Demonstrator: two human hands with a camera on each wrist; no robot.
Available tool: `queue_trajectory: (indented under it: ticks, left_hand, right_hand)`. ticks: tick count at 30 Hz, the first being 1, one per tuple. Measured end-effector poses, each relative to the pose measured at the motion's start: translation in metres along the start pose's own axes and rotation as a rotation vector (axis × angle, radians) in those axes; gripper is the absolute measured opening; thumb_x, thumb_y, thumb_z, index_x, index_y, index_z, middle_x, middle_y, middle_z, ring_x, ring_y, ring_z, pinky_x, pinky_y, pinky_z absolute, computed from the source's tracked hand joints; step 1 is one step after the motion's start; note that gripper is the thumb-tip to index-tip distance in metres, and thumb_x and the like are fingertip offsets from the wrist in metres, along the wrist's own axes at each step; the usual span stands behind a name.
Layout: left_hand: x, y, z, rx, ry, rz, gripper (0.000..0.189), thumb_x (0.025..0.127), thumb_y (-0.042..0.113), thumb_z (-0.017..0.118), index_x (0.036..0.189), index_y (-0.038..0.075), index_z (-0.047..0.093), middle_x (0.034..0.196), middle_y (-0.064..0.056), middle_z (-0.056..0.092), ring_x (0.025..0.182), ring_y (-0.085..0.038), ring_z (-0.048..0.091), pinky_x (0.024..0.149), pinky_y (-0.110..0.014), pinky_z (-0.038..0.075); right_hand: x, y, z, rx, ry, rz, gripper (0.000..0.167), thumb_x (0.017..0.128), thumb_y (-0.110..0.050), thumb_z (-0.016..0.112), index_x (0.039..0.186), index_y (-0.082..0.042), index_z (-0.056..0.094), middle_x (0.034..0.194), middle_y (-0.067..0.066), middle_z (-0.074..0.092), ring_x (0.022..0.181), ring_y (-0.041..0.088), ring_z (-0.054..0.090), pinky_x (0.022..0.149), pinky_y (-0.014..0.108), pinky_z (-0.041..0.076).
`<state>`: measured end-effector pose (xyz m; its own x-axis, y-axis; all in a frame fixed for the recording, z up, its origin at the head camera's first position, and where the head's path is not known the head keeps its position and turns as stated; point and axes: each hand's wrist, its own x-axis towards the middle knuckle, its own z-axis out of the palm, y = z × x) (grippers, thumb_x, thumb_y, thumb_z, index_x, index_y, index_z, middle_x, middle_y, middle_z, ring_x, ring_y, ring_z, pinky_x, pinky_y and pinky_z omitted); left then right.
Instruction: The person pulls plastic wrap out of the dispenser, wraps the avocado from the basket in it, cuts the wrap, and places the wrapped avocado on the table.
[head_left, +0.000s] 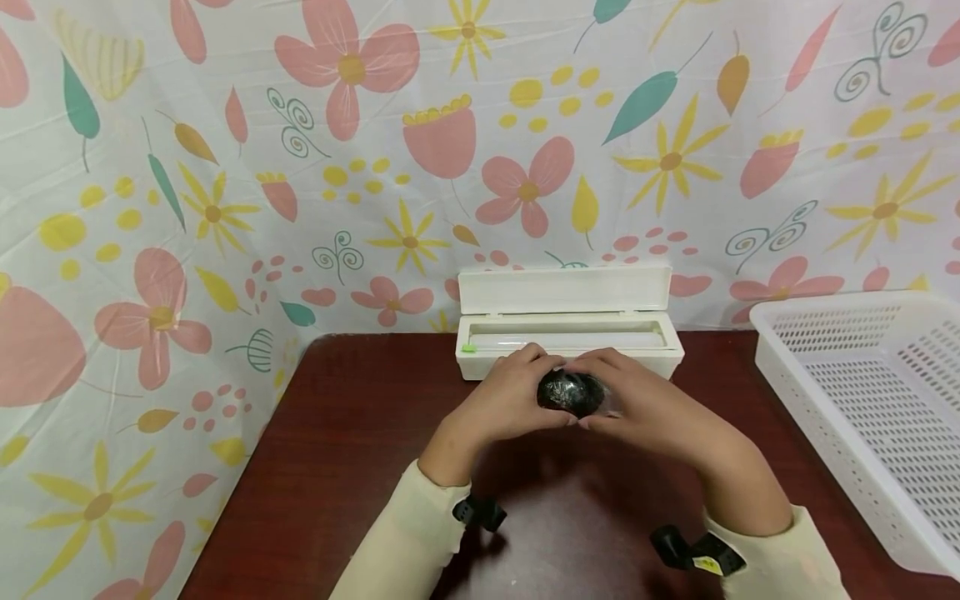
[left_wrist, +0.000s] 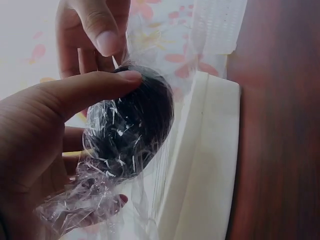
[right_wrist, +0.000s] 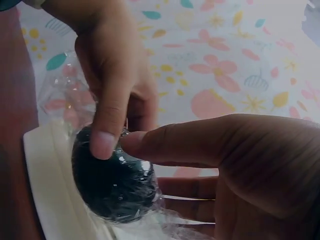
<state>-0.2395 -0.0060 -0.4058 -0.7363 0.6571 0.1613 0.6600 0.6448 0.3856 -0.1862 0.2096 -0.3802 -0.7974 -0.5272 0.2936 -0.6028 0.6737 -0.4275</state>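
A dark, egg-shaped thing wrapped in clear cling film [head_left: 570, 393] is held up between both hands, above the table. My left hand [head_left: 504, 398] grips it from the left, its thumb [right_wrist: 106, 142] lying across the film. From the other side, my right hand [head_left: 647, 408] holds it, the thumb tip [right_wrist: 134, 142] pressing at the wrapped edge. Loose, crumpled film [left_wrist: 82, 205] trails off one end in the left wrist view. Just behind the hands stands a white cling film dispenser [head_left: 572, 360] with its lid raised and a film roll inside.
A white perforated plastic basket [head_left: 832, 433] stands at the right of the dark red table [head_left: 360, 467]. Behind the table hangs a flower-patterned cloth [head_left: 450, 183]. The dispenser's raised lid [head_left: 566, 290] is close to that cloth. A small green tab [head_left: 468, 347] sits on the dispenser's left front.
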Motion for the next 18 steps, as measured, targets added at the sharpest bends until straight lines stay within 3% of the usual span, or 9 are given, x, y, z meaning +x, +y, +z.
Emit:
queue_trajectory:
  ticks: [8,18]
  left_hand:
    - [0.005,-0.011,0.004,-0.139,-0.002,-0.021,0.055,0.082,0.046,0.081,0.127,0.021,0.059,0.115,0.009,0.064,0.103,-0.006,0.060,0.091,-0.025,0.050]
    - [0.010,-0.019,0.013,-0.073,-0.035,0.023,0.051,0.090,0.046,0.074,0.136,0.026,0.061,0.124,0.010,0.068,0.110,-0.006,0.063,0.097,-0.027,0.050]
  right_hand:
    - [0.006,0.007,0.013,-0.016,-0.020,0.064,0.065,0.081,-0.012,0.082,0.141,-0.010,0.055,0.127,0.010,0.057,0.113,0.023,0.061,0.091,0.043,0.053]
    - [0.012,0.024,0.029,-0.025,-0.042,0.128,0.059,0.080,-0.012,0.084,0.130,-0.001,0.055,0.123,0.015,0.065,0.114,0.031,0.063,0.097,0.051,0.050]
